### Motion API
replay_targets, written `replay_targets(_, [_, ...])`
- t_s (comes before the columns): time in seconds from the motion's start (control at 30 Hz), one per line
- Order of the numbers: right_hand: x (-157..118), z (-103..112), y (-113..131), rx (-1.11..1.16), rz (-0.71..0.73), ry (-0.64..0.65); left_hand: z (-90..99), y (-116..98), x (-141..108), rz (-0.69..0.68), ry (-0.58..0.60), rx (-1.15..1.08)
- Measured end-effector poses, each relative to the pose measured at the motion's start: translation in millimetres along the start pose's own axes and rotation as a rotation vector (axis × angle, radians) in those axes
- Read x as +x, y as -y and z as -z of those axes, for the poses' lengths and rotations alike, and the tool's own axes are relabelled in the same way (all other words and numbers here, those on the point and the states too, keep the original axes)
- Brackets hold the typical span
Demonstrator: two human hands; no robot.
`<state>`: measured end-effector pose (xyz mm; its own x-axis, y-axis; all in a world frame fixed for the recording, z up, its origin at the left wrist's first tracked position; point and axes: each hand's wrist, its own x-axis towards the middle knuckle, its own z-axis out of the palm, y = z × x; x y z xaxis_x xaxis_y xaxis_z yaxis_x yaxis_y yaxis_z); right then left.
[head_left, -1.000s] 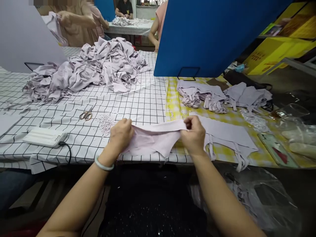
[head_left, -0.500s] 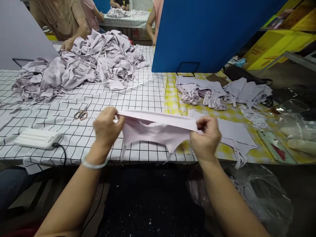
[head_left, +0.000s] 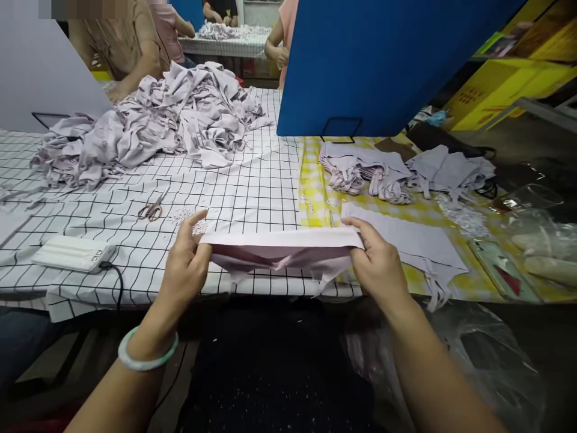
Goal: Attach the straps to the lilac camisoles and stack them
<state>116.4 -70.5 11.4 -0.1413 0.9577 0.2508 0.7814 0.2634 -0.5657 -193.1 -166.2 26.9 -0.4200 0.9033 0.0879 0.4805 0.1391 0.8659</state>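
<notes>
A pale lilac fabric garment piece (head_left: 279,237) with a folded band along its top stretches between my two hands, over the table's front edge. My left hand (head_left: 187,255) pinches the band's left end, thumb on the near side. At the right end, my right hand (head_left: 376,252) grips the band between thumb and fingers. Below the band the cloth hangs in shadow, with thin straps at its lower corners. Just right of my right hand, another flat lilac piece (head_left: 419,240) lies on the yellow checked cloth.
A heap of lilac pieces (head_left: 189,120) covers the back left. Scissors (head_left: 152,209) and a white power bank (head_left: 74,254) with a cable lie left. Right are a stacked bundle (head_left: 367,161), a phone (head_left: 505,270) and a blue divider (head_left: 360,66). Other people sit beyond.
My left hand has shifted slightly left and down and turned, its fingers straightening along the band. The band has come lower and levelled out; my right hand's fingers have also straightened.
</notes>
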Motion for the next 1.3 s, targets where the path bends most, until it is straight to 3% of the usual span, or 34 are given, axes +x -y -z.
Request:
replay_targets(0.07, [-2,-14,-5,-0.122,-0.029,-0.025,-11.4,7,-4,0.055,0.05,-0.041])
replay_targets(0.17, [-14,-40,-22,-0.281,-0.05,0.091,-23.6,29,-16,0.2,0.19,-0.162])
replay_targets(0.23, [-24,-46,-34,-0.295,-0.012,0.14,-21.5,39,-24,0.274,0.272,-0.283])
replay_targets(0.37, [-30,-23,-45,-0.186,0.057,0.377,-2.5,41,-25,0.418,0.469,-0.518])
replay_targets(0.47, [-17,-8,-37,-0.006,-0.013,0.563,-3.1,36,-10,0.5,0.453,-0.571])
replay_targets(0.53, [-6,-12,-31,0.046,-0.08,0.533,-13.1,35,4,0.455,0.388,-0.462])
replay_targets(0.63, [7,-30,-26,-0.001,-0.03,0.42,-26.2,37,21,0.272,0.371,-0.278])
replay_targets(0.77, [20,-44,-34,0.127,0.01,0.243,-25.0,45,35,0.097,0.211,-0.175])
replay_targets(0.83, [27,-45,-39,0.111,0.02,0.091,-23.6,50,41,0.027,0.116,0.04])
replay_targets(0.9, [32,-47,-41,0.049,0.075,0.019,-25.4,54,46,-0.106,0.078,0.276])
replay_targets(0.97, [33,-49,-38,0.015,0.118,0.027,-28.9,54,52,-0.248,0.119,0.432])
replay_targets(1.13, [27,-62,-24,0.018,0.215,0.219,-28.8,47,71,-0.356,0.479,0.664])
replay_targets(1.23, [29,-67,-25,-0.044,0.287,0.32,-21.6,45,78,-0.337,0.462,0.691])
replay_targets(1.3, [33,-67,-30,-0.032,0.261,0.269,-17.9,48,78,-0.278,0.382,0.69])
